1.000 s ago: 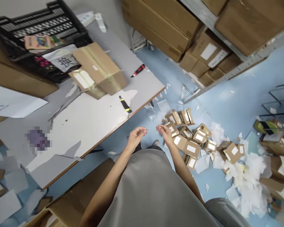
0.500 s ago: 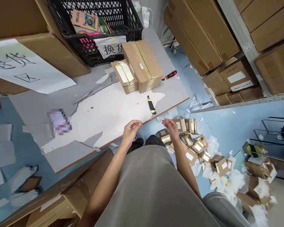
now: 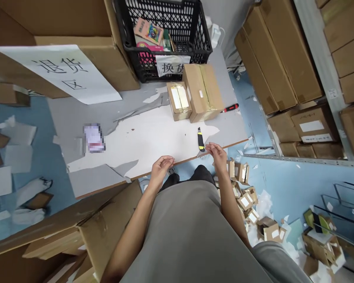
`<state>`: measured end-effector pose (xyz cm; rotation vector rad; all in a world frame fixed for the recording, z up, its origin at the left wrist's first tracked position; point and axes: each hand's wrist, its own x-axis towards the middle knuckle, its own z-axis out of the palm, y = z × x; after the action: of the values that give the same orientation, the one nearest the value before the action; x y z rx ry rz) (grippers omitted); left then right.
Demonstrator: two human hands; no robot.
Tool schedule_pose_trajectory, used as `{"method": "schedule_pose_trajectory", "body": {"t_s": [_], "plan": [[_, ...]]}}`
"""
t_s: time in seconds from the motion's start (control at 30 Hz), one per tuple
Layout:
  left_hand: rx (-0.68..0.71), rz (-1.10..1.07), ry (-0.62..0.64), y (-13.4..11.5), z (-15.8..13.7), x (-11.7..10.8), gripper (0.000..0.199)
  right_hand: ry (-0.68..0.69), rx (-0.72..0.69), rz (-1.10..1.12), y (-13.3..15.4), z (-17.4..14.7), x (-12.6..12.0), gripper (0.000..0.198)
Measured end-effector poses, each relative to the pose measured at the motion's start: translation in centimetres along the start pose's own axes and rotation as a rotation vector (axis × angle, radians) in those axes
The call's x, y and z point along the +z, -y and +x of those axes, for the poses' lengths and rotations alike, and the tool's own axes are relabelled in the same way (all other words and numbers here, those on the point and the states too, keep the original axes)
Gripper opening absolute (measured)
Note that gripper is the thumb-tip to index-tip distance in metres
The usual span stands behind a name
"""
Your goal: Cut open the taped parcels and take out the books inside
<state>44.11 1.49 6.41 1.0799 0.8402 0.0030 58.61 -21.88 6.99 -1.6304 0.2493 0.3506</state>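
My left hand (image 3: 162, 171) is at the front edge of the table, its fingers curled towards the thumb. My right hand (image 3: 218, 157) has its fingertips pinched together over the same edge. Whatever either hand may hold is too small to make out. Just left of the right fingertips a black and yellow utility knife (image 3: 200, 139) lies on the table. Behind it stand a small taped carton (image 3: 179, 101) and a larger taped carton (image 3: 203, 94), side by side and touching. A red and black cutter (image 3: 230, 108) lies by the larger carton.
On the table (image 3: 159, 133) are a blurred phone-like object (image 3: 94, 137), a black crate (image 3: 168, 43) with booklets, and a big box (image 3: 126, 74) bearing a paper sign. Small cartons (image 3: 244, 200) litter the floor at right. Shelves of boxes (image 3: 283, 59) stand behind. An open carton (image 3: 106, 224) is lower left.
My view has turned, so the table items sit further right in the picture. My right hand now appears closer to the utility knife; both hands keep much the same pinched shape.
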Motion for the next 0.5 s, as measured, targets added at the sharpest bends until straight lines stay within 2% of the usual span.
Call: {"method": "schedule_pose_trajectory", "body": {"t_s": [0.13, 0.33, 0.43, 0.5], "plan": [[-0.002, 0.023, -0.008, -0.4, 1.8, 2.3, 0.066, 0.090, -0.006, -0.018, 0.7, 2.9, -0.6, 0.053], [0.080, 0.051, -0.044, -2.5, 6.6, 9.4, 0.055, 0.240, 0.010, -0.040, 1.0, 9.4, -2.7, 0.054], [0.114, 0.057, -0.075, -3.0, 8.6, 12.7, 0.050, 0.327, -0.001, -0.060, 1.1, 12.9, -3.1, 0.055], [0.146, 0.080, -0.100, -3.1, 10.1, 14.4, 0.047, 0.337, -0.036, -0.092, 1.2, 15.3, -3.1, 0.054]]}}
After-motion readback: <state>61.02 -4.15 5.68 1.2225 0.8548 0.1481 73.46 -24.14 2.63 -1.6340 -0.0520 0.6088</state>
